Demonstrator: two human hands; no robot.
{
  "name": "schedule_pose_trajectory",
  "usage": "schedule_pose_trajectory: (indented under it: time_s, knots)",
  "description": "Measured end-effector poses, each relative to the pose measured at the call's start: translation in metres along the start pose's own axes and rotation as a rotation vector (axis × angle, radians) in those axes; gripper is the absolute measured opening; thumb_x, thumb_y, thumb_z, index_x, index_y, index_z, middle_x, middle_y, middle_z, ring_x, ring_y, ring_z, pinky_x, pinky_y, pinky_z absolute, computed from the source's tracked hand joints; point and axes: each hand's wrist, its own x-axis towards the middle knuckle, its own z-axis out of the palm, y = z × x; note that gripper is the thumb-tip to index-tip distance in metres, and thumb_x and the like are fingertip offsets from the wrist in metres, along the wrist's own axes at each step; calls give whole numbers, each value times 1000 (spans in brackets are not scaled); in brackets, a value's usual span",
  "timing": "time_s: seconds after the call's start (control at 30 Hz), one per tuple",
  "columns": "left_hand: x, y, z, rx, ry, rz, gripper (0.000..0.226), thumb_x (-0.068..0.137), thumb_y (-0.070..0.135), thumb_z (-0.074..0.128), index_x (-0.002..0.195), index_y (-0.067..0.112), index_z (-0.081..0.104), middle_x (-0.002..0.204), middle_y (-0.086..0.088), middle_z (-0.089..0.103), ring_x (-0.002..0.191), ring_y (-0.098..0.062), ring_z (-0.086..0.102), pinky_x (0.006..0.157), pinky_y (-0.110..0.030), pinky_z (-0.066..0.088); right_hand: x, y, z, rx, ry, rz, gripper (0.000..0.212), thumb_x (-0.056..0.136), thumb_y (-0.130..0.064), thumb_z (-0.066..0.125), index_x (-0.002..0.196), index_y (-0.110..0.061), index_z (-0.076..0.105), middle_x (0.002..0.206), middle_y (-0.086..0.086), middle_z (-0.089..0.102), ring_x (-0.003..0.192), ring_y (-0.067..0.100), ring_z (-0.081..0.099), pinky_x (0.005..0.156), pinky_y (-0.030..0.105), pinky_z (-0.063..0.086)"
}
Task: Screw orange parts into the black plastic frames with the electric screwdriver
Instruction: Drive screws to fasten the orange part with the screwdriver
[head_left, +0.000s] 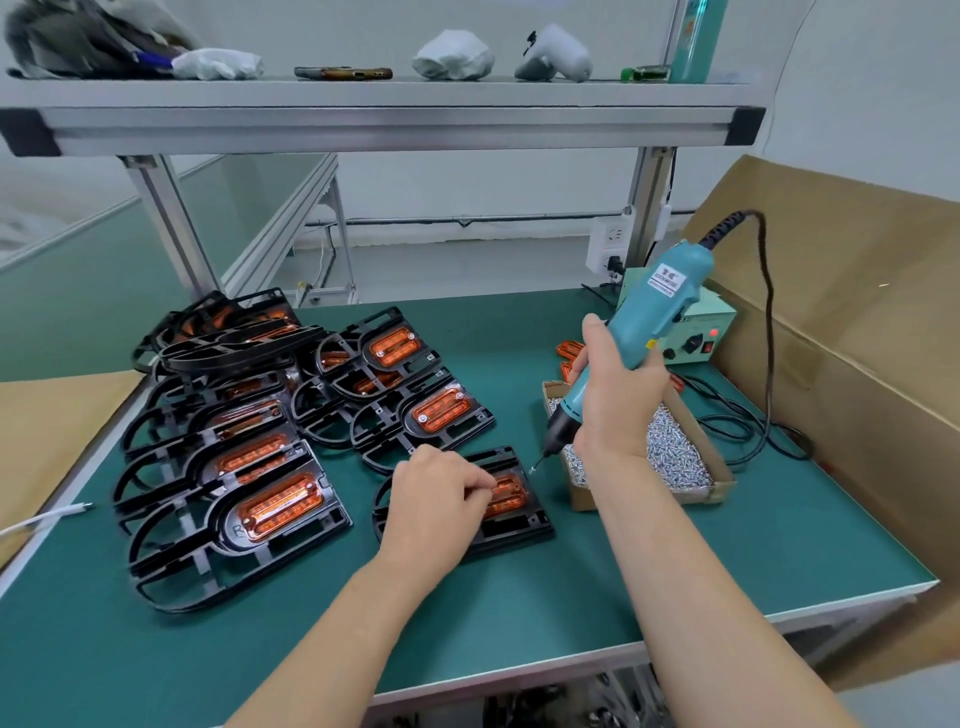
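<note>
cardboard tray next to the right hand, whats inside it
A heap of small silver screws fills the cardboard tray. The right hand and the electric screwdriver it grips cover the tray's left part, so its contents there cannot be seen.

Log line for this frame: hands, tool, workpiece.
left hand: pinches orange part in black frame | right hand: grips screwdriver | bit: tip beside frame's right edge | screw box: right of frame
</note>
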Motion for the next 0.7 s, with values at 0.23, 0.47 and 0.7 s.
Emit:
schedule_pose_trajectory:
  time_s: [0.23,0.47,0.7]
  knots:
    - [-8,-3,8,259,-73,181,38,100,52,38,107,41,74,102,15,63,101,-15,48,86,-32,26,-16,14,10,-120,-144,-95,22,84,-25,75,81,-18,54,55,-4,53,46,12,49,48,26,44]
    - [-8,-6,9,274,-87,178,40,100,53,36,110,42,73,100,15,59,98,-15,46,89,-35,30,-22,20,14,-169,-207,-140,20,83,-27,75,79,-20,57,55,-3,53,46,14,49,48,26,44]
    - [-9,-7,9,257,-81,174,41,100,52,35,107,41,74,98,15,58,96,-14,45,89,-33,28,-29,21,16,-297,-228,-220,28,79,-41,74,75,-21,56,66,16,57,60,39,54,58,51,52]
